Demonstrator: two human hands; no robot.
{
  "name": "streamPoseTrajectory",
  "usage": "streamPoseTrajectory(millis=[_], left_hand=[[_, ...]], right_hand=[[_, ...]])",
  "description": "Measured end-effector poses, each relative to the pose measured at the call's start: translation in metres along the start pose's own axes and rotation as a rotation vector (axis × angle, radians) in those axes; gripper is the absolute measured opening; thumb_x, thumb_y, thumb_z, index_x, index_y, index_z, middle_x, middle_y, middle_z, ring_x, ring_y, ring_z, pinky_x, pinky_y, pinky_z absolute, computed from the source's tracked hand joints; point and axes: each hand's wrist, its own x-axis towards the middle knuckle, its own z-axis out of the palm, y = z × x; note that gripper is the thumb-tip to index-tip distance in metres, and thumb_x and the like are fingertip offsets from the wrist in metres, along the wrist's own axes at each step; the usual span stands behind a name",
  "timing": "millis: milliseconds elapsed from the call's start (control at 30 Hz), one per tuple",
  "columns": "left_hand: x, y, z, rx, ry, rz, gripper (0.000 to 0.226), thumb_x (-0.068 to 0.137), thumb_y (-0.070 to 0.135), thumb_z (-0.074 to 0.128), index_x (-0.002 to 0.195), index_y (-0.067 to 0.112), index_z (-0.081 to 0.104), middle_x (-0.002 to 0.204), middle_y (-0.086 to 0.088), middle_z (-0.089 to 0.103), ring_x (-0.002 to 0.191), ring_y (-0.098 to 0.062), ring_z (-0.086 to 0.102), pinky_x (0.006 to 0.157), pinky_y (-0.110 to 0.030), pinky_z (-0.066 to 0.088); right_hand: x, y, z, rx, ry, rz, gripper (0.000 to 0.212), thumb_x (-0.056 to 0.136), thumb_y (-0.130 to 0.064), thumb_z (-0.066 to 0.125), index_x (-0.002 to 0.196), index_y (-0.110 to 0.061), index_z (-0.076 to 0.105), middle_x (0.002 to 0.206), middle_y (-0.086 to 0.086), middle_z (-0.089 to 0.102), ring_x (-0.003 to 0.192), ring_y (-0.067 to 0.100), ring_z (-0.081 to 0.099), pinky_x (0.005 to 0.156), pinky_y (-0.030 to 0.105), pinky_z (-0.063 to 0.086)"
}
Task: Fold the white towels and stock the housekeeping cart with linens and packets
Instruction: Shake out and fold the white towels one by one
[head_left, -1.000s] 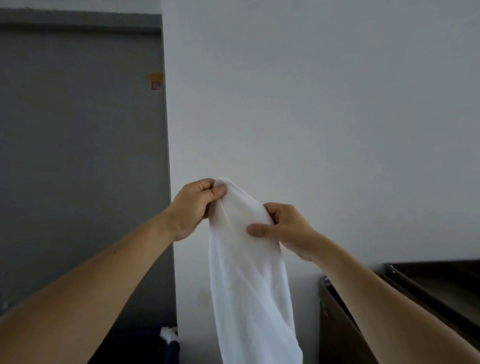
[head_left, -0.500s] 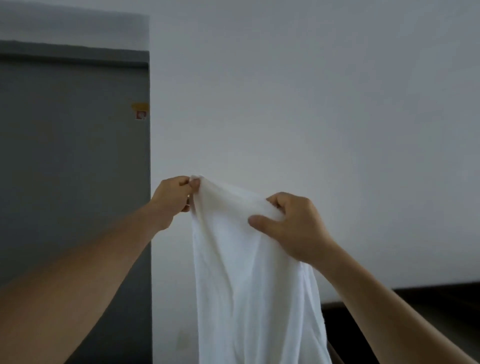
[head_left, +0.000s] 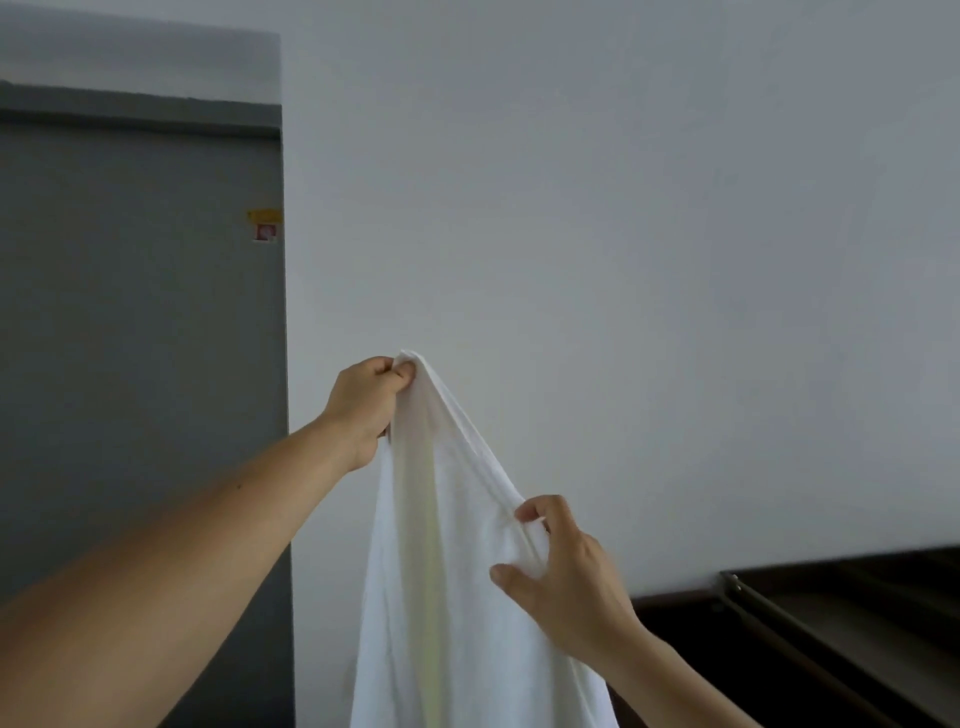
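— Where is the towel?

— The white cloth towel (head_left: 457, 571) is up in the air in front of a pale wall (head_left: 623, 234), held by both bare hands. It hangs down in long folds and runs out of the bottom of the view.

— How does the left hand hold it?

— The left hand (head_left: 366, 402) is the higher one. Its fingers are curled, and its thumb and fingertips pinch the towel's topmost corner.

— And the right hand?

— The right hand (head_left: 561, 582) is lower and further right. Its fingers are curled over the towel's edge and its thumb lies across the cloth, so it grips the fabric. The hem runs taut and slanting from the upper hand down to the lower one.

— What else shows?

— A flat grey door (head_left: 140, 364) on the left, with a small yellow and red sticker (head_left: 265, 224) near its right edge. At the lower right, beside the right forearm, is a dark brown counter (head_left: 831, 634) with a metal rail along its near side.
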Motion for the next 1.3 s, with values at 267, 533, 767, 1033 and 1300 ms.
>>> streamPoseTrajectory(millis=[267, 533, 767, 1033, 1300], left_hand=[[-0.013, -0.008, -0.001, 0.15, 0.094, 0.179, 0.038, 0.102, 0.034, 0.048, 0.084, 0.001, 0.05, 0.071, -0.001, 0.043, 0.062, -0.013, 0.042, 0.054, -0.028, 0.034], [-0.008, -0.029, -0.033, 0.418, 0.131, 0.252, 0.038, 0.102, 0.035, 0.05, 0.083, 0.003, 0.053, 0.065, 0.002, 0.045, 0.055, -0.012, 0.043, 0.04, -0.022, 0.036], [-0.005, -0.037, -0.041, 0.392, 0.134, 0.204, 0.038, 0.101, 0.034, 0.052, 0.078, 0.004, 0.053, 0.064, 0.001, 0.045, 0.056, -0.015, 0.043, 0.044, -0.025, 0.037], [-0.002, -0.051, -0.051, 0.423, 0.121, 0.128, 0.042, 0.101, 0.031, 0.056, 0.088, -0.009, 0.057, 0.077, -0.008, 0.046, 0.071, -0.02, 0.041, 0.06, -0.031, 0.033], [0.001, -0.053, -0.058, 0.465, 0.239, 0.056, 0.032, 0.098, 0.025, 0.058, 0.073, 0.006, 0.051, 0.063, -0.003, 0.033, 0.057, -0.019, 0.031, 0.052, -0.029, 0.024]], right_hand=[[-0.008, -0.003, 0.008, -0.111, -0.038, 0.016, 0.034, 0.077, -0.056, 0.061, 0.076, -0.024, 0.051, 0.077, -0.008, 0.055, 0.071, 0.009, 0.053, 0.063, 0.03, 0.044], [-0.028, 0.022, 0.004, 0.146, -0.042, 0.067, 0.033, 0.08, -0.044, 0.077, 0.063, -0.023, 0.058, 0.08, -0.012, 0.058, 0.068, -0.002, 0.054, 0.061, 0.014, 0.04], [-0.054, 0.037, 0.014, 0.113, -0.092, 0.077, 0.027, 0.074, -0.039, 0.072, 0.058, -0.025, 0.056, 0.065, -0.022, 0.061, 0.058, 0.002, 0.054, 0.054, 0.016, 0.041], [-0.061, 0.062, 0.014, 0.109, -0.033, 0.084, 0.022, 0.081, -0.035, 0.074, 0.069, -0.032, 0.056, 0.066, -0.016, 0.064, 0.055, 0.004, 0.054, 0.057, 0.022, 0.046], [-0.072, 0.073, 0.034, 0.036, -0.124, 0.137, 0.021, 0.095, -0.032, 0.061, 0.074, -0.032, 0.058, 0.059, -0.014, 0.061, 0.056, 0.002, 0.053, 0.062, 0.027, 0.046]])
